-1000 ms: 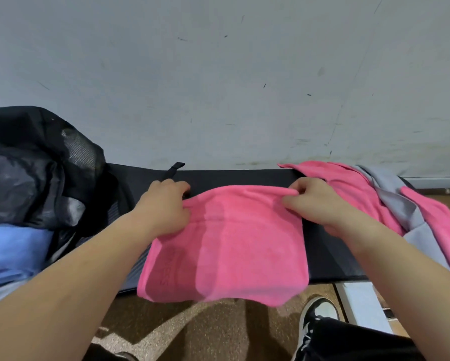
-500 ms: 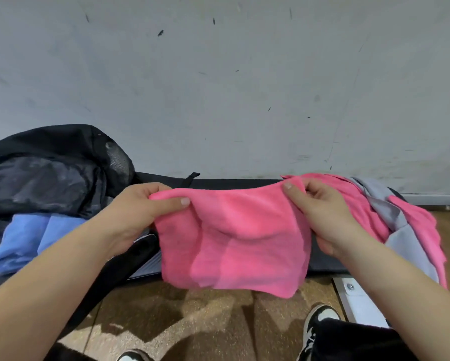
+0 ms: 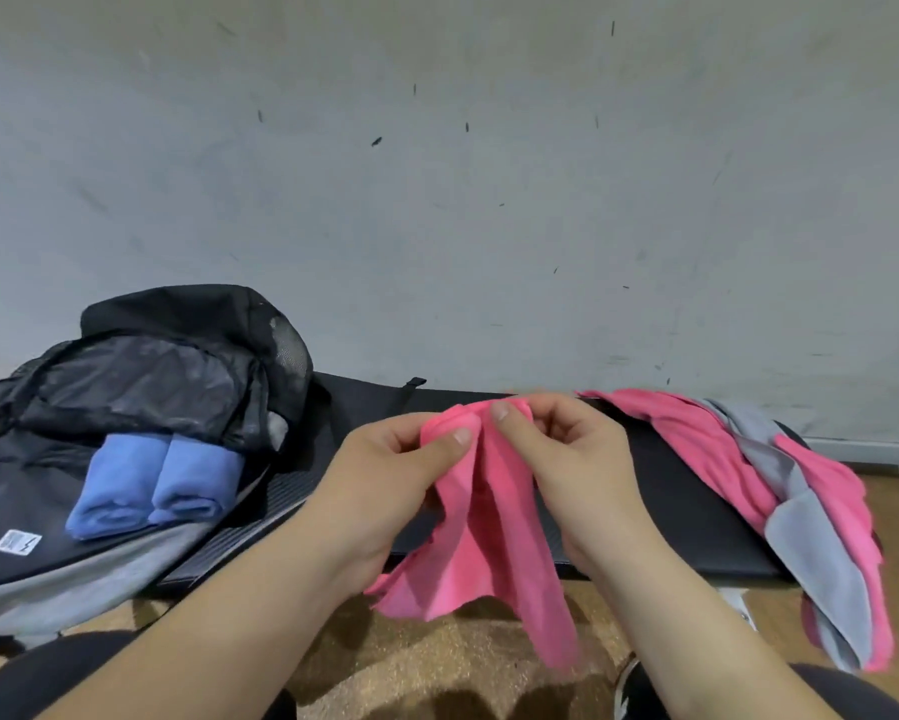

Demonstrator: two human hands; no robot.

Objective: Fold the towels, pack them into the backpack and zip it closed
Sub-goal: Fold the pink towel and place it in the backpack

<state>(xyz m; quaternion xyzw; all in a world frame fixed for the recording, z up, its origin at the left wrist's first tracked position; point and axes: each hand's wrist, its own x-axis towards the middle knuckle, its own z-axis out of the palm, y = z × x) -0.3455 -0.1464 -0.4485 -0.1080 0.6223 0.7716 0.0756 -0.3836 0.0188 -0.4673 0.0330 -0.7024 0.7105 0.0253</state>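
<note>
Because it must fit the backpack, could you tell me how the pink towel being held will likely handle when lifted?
Probably floppy: the pink towel droops in loose folds below the left hand and right hand. Likely light, since thumb-and-finger pinches at its top carry it.

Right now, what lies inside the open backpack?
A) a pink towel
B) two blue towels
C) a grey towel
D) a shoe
B: two blue towels lie side by side in the open backpack; the held pink towel and the pink-and-grey pile are outside it.
</note>
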